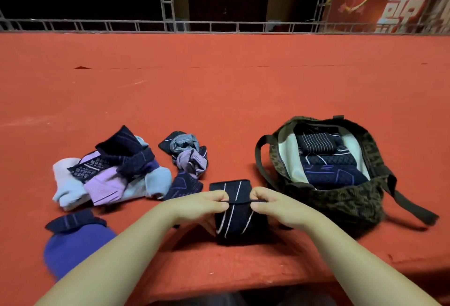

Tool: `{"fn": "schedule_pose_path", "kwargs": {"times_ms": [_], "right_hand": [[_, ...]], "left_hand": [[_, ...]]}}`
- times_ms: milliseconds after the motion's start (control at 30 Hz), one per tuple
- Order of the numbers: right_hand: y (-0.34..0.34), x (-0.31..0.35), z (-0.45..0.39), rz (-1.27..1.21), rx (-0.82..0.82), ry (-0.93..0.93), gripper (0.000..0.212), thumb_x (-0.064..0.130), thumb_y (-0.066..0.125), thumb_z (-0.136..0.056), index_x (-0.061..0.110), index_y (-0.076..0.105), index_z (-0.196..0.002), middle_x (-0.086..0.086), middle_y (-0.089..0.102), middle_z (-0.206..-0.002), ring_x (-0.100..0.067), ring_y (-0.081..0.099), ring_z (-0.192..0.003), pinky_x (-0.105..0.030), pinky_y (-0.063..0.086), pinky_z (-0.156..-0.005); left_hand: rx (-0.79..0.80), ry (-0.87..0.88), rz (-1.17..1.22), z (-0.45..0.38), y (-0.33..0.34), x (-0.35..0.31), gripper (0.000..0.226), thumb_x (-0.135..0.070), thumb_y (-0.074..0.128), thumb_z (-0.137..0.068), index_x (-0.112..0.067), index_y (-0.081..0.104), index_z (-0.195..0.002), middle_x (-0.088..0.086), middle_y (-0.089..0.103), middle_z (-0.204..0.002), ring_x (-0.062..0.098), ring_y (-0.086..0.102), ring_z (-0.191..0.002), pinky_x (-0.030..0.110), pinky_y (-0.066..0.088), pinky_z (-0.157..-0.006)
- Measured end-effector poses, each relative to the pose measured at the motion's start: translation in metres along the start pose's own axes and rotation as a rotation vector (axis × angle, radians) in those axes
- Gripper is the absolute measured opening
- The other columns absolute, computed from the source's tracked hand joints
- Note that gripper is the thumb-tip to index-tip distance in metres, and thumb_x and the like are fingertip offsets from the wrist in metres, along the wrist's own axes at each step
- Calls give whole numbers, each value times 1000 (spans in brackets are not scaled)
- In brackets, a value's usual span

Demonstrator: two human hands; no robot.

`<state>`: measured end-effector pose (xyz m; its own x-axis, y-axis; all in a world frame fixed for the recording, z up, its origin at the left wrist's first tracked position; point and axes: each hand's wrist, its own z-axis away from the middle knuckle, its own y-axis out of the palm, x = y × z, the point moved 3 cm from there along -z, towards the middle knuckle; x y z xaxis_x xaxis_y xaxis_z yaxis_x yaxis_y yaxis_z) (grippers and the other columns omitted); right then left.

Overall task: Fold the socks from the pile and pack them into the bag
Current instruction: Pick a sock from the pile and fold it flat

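A dark navy sock with thin white stripes (pixel 235 220) lies near the front edge of the red table. My left hand (pixel 202 204) pinches its folded cuff on the left side, and my right hand (pixel 277 205) pinches the same cuff on the right. An open dark patterned bag (pixel 341 201) stands just right of my hands, with several folded navy socks (pixel 326 164) inside. A pile of navy, lilac and pale blue socks (pixel 109 171) lies to the left, with a smaller tangle of socks (pixel 188 157) between pile and bag.
A purple sock with a navy cuff (pixel 75 240) lies at the front left by my left forearm. The bag's straps (pixel 411 208) trail onto the red table (pixel 219 91). A metal railing (pixel 219 26) borders the far edge, with a red banner (pixel 389 3) behind.
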<state>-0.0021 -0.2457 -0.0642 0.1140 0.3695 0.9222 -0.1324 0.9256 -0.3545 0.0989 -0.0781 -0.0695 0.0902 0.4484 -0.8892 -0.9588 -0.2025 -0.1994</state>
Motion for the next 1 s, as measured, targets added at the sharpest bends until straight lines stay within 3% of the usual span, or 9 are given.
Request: {"fn": "schedule_pose_path", "kwargs": {"times_ms": [100,300,467,533,567,600,667,867,1000], "right_hand": [[14,-21,-5,-145,-141,90,15,27,52,-93,22,45,-81,7,47,-73,-4,43,-64,-24,35,-58],[10,-32,-35,215,-443,196,18,34,48,-96,20,43,-87,5,52,-79,-9,48,-72,-27,35,-64],[7,-36,-62,432,-530,242,21,36,48,-96,17,40,-96,-8,61,-94,-28,58,-91,-34,40,-73],[7,-35,-71,557,-531,273,23,38,45,-96,17,39,-99,-10,62,-100,-33,59,-94,-37,43,-73],[8,-35,-74,612,-536,286,23,38,44,-96,16,39,-100,-10,62,-102,-34,59,-95,-38,42,-72],[8,-34,-76,650,-543,295,24,38,44,-96,16,40,-103,-9,60,-106,-34,58,-97,-38,41,-71],[9,-34,-73,678,-558,286,27,39,45,-96,16,43,-110,-5,52,-114,-32,57,-101,-37,41,-72],[15,-36,-22,580,-479,-198,30,49,60,-79,22,64,-90,4,50,-124,-9,44,-118,-28,33,-100],[21,-52,5,804,-347,-261,36,57,62,-71,31,68,-95,4,57,-126,-13,48,-118,-35,39,-99]], "left_hand": [[-50,-51,91,-2,4,12,12,-29,40,-101,-18,41,-96,6,60,-73,17,63,-56,34,57,-58],[-163,-95,170,-7,-3,32,42,-23,51,-95,-31,34,-133,9,67,-103,23,68,-70,32,57,-61],[-429,-87,154,-13,-3,40,81,-17,61,-89,-31,8,-149,4,61,-88,16,64,-60,28,51,-49],[-532,-6,-37,-11,-4,40,81,-23,65,-86,-32,14,-149,0,57,-100,12,62,-71,29,53,-62],[-587,51,-211,-10,-5,39,75,-30,66,-85,-34,23,-147,-1,53,-115,12,61,-90,30,52,-81],[-612,105,-388,-8,-6,39,66,-39,64,-84,-35,34,-143,-3,46,-131,12,53,-114,30,42,-99],[-551,154,-650,-5,-2,38,58,-61,47,-81,-37,48,-134,-8,34,-149,12,24,-140,33,19,-115],[-434,39,-804,-4,6,50,40,-46,33,-99,-42,41,-138,-17,22,-155,11,5,-146,38,-5,-117],[-468,34,-745,-6,4,49,37,-46,33,-99,-43,45,-135,-18,24,-154,9,4,-146,40,-11,-117]]}}
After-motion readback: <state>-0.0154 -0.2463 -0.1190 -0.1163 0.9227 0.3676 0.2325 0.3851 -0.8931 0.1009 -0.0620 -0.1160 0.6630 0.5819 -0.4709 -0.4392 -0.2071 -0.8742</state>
